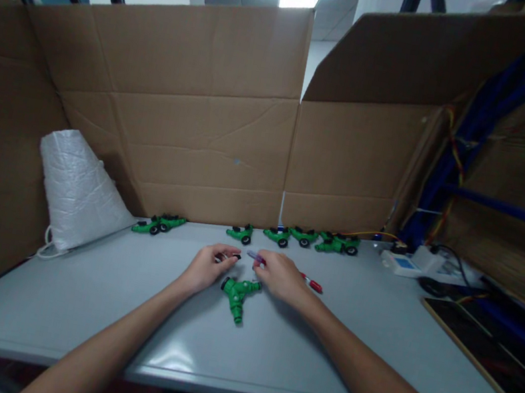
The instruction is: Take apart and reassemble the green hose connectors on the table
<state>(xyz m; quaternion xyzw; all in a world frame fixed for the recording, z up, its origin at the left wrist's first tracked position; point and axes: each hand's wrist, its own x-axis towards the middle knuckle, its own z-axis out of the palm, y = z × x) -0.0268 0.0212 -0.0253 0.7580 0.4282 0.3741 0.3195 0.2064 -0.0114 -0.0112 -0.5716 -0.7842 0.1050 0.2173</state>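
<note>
My left hand (pixel 209 266) is closed, thumb and fingers pinching a small black piece (pixel 237 257) whose kind I cannot make out. My right hand (pixel 281 277) is closed around a slim pen-like tool (pixel 256 257) with a see-through purplish end that points toward the left hand. A red, pen-shaped length (pixel 312 283) shows beyond the right hand; whether it belongs to the same tool is hidden. Just below both hands, a green three-armed plastic part (pixel 237 295) with dark ends lies on the table, apart from the fingers.
Several green toy-like vehicles with black wheels (pixel 304 236) line the back of the grey table (pixel 86 301). A white wrapped bundle (pixel 80 191) stands at left. At right are a power strip (pixel 401 264) and a dark flat panel (pixel 484 351). Cardboard walls (pixel 204 125) surround the table.
</note>
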